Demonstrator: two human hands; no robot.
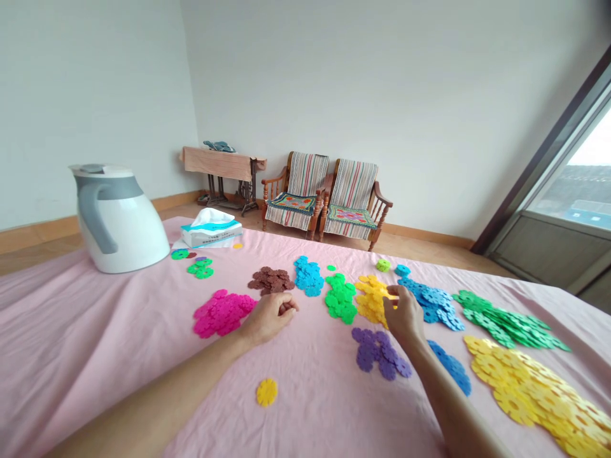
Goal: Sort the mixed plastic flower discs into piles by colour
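Observation:
My left hand (271,316) hovers between the magenta snowflake discs (223,313) and the brown discs (270,280). Its fingers are curled in, and anything inside them is hidden. Over the right edge of a small yellow pile of discs (371,298) is my right hand (403,313), with thumb and forefinger apart and no disc visible between them. Purple discs (379,353) lie just below that hand, and bright green discs (340,299) are left of the yellow ones. One single yellow disc (266,392) rests flat nearer to me.
Blue discs (432,302), dark green discs (510,321) and a large yellow heap (534,388) spread along the right. Light blue discs (309,277) lie mid-table. At the left stand a white jug (126,222) and a tissue box (212,234). Two chairs (327,197) are beyond the pink-covered table.

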